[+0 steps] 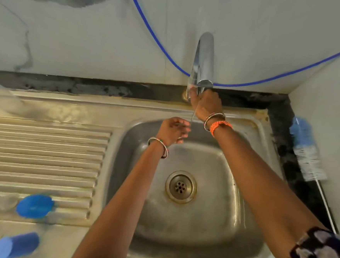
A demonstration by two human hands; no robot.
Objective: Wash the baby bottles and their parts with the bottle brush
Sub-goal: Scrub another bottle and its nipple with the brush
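Head view showed our right hand (206,103) grasping the tap (204,60) base, while our left hand (173,130) hung with loosely curled fingers, holding nothing, under a thin stream. We saw the bottle brush (306,150) lying on the dark counter (280,124) right of the sink (262,123), its long axis running front to back, nearer our right arm.

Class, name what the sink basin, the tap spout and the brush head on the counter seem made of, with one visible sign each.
Sink basin: likely stainless steel, dull grey sheen, stained.
Tap spout: polished or chromed metal, mirror-like reflections.
Brush head: apparently synthetic bristles, fuzzy white and blue.
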